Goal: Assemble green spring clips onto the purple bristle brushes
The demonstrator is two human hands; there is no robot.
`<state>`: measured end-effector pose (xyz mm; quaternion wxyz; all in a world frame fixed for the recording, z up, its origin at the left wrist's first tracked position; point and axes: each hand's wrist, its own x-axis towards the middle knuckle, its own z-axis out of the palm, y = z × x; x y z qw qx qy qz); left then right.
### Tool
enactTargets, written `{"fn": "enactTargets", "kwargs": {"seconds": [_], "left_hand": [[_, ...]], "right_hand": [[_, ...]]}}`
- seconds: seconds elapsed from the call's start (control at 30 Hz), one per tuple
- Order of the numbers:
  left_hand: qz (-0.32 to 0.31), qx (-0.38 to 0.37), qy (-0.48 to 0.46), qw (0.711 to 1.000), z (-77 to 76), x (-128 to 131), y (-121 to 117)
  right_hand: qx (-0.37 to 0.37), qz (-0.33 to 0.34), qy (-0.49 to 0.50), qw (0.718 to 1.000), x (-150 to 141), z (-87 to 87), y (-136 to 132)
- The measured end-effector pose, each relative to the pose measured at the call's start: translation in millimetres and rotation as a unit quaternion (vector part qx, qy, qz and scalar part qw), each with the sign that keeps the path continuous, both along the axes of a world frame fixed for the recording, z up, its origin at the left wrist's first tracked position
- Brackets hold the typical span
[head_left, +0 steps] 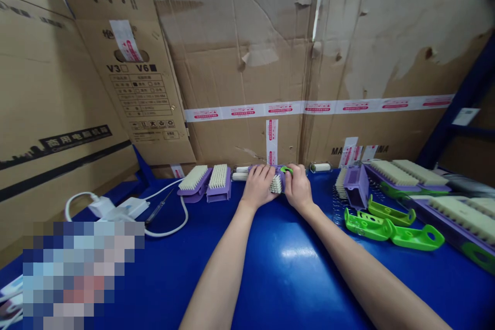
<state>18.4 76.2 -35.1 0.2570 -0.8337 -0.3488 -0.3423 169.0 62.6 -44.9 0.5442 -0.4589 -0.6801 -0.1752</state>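
At the far middle of the blue table, my left hand is wrapped over a purple brush with short cream bristles facing me. My right hand grips the same brush from its right side, thumb and fingers beside a green part at its top. Much of the brush is hidden by the fingers. Left of my hands lie two purple brush heads with cream bristles up, one tilted and another beside it. White rollers lie just behind my left hand.
On the right are a purple brush head on its side, green handle pieces and larger brushes. A white roller lies at the back. Left are a screwdriver, white cable and adapter. Cardboard walls the table.
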Motion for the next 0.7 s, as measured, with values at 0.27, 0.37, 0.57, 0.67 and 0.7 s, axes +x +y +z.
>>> {"fn": "enactTargets", "kwargs": {"seconds": [0.27,0.37,0.57,0.67,0.7], "left_hand": [[-0.002,0.000,-0.007,1.000,1.4,0.9,-2.1],[0.012,0.001,-0.018,1.000,1.2,3.1,-2.6],[0.024,-0.011,-0.020,0.999,1.3,6.3,-2.5],[0.029,-0.007,-0.018,0.999,1.5,5.1,-1.5],[0.028,-0.006,-0.014,0.999,1.6,4.6,-1.2]], "right_hand": [[0.015,-0.028,-0.025,0.999,-1.1,2.1,-5.1],[0.034,-0.034,-0.038,0.998,-0.9,3.1,-5.2],[0.044,-0.034,-0.002,0.998,0.0,3.2,-3.1],[0.045,-0.025,-0.042,0.998,-0.5,3.5,-2.9],[0.043,-0.022,-0.051,0.997,-1.6,3.5,-2.7]]}}
